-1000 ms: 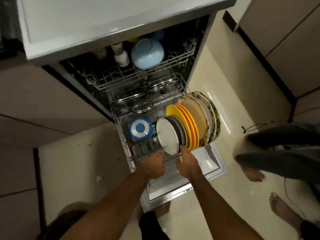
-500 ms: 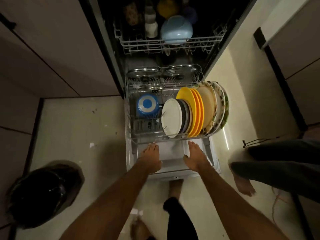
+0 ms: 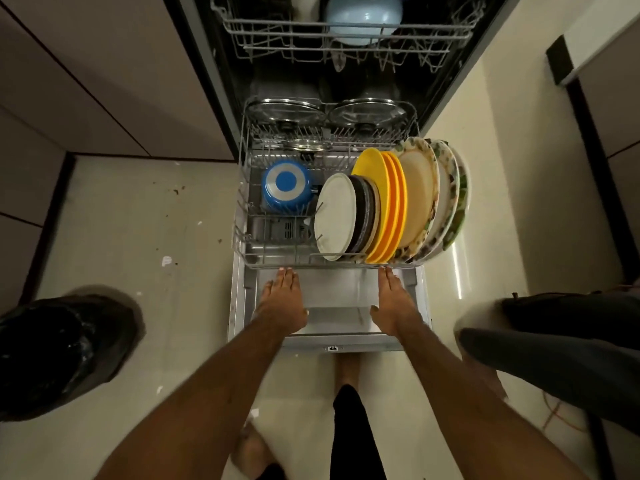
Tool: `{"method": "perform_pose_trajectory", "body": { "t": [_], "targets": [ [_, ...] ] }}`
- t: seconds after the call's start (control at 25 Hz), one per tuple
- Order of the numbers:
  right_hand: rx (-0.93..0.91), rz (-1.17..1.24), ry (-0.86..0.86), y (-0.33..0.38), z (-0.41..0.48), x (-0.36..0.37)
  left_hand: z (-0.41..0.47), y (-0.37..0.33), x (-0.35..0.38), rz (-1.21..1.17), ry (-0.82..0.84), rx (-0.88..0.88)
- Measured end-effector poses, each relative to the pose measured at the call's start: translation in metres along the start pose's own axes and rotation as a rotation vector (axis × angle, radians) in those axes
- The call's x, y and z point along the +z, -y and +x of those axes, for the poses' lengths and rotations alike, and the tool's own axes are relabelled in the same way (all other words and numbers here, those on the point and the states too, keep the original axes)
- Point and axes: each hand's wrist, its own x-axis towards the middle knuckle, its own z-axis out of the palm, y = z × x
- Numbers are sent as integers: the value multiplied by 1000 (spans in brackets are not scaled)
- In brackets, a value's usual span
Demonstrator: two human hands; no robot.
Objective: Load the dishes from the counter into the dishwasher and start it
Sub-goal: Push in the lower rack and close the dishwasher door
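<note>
As left hand (image 3: 281,304) and right hand (image 3: 396,304) stretch flat, fingertips (image 3: 286,272) at rack (image 3: 332,265)

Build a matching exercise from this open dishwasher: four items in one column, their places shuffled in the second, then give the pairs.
Items
1. pale blue bowl
2. blue pot
3. glass lids
4. yellow plate

Places
A. back of the lower rack
B. upper rack
C. lower rack, left side, upside down
D. lower rack, right side, standing on edge

Pairs: 1-B, 2-C, 3-A, 4-D
</note>
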Motion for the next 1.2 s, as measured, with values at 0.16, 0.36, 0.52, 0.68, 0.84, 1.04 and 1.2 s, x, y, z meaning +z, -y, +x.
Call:
{"method": "perform_pose_trajectory", "body": {
  "t": [0.16, 0.36, 0.52, 0.68, 0.84, 1.04, 1.2],
  "targets": [
    [-33, -29, 29, -5, 9, 2, 5, -3, 11, -8, -24, -31],
    [-53, -28, 30, -11, 9, 10, 0, -5, 27, -13, -136, -70],
    [-37, -8, 23, -13, 15, 12, 10, 1, 30, -7, -127, -79],
    [-28, -12, 4, -10, 29, 4, 27, 7, 26, -3, -128, -85],
    [-59, -19, -43, -8, 62, -15, 56, 7, -5, -26, -146, -94],
    [-79, -45, -67, 1, 118, -58, 104, 14, -54, -84, -190, -113],
    [-122, -41, -82, 8, 169, -92, 149, 21, -95, -112, -295, -115]
  ]
}}
